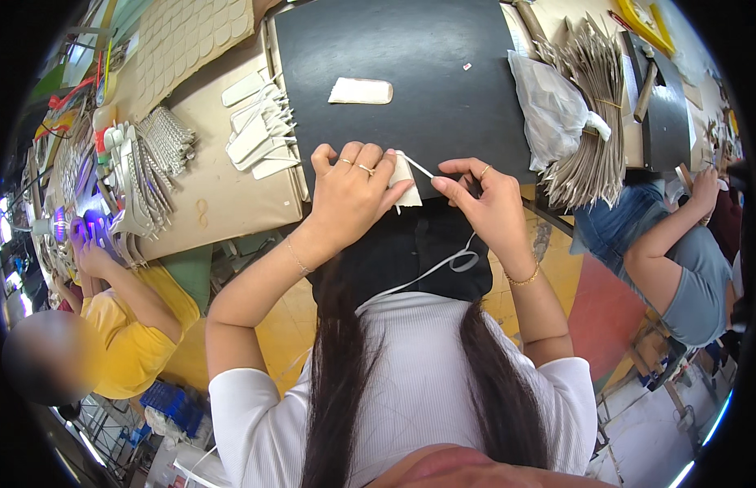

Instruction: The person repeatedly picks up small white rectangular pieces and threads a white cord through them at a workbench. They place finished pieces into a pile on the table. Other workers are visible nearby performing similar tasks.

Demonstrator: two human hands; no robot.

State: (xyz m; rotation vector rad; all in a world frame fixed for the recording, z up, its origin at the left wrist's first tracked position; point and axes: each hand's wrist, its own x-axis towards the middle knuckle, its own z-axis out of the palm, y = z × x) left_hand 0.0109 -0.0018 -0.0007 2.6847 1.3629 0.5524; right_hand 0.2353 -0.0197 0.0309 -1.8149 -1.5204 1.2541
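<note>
My left hand (349, 191) is closed on a small cream-coloured flat piece (407, 189) at the near edge of the black mat (410, 49). A thin white cord (417, 165) runs from the top of that piece to my right hand (493, 210), which pinches it between thumb and index finger. More white cord (465, 260) loops below my right hand and trails across my lap. Farther off on the mat lies another cream piece (360, 91), rectangular with one rounded end. My left fingers hide part of the held piece.
White tabs with cords (260, 134) are piled left of the mat. Braided straps (162, 142) and a sheet of rounded shapes (191, 45) lie beyond. A plastic bag (549, 110) and a tied bundle of strips (596, 114) stand right. People sit on both sides.
</note>
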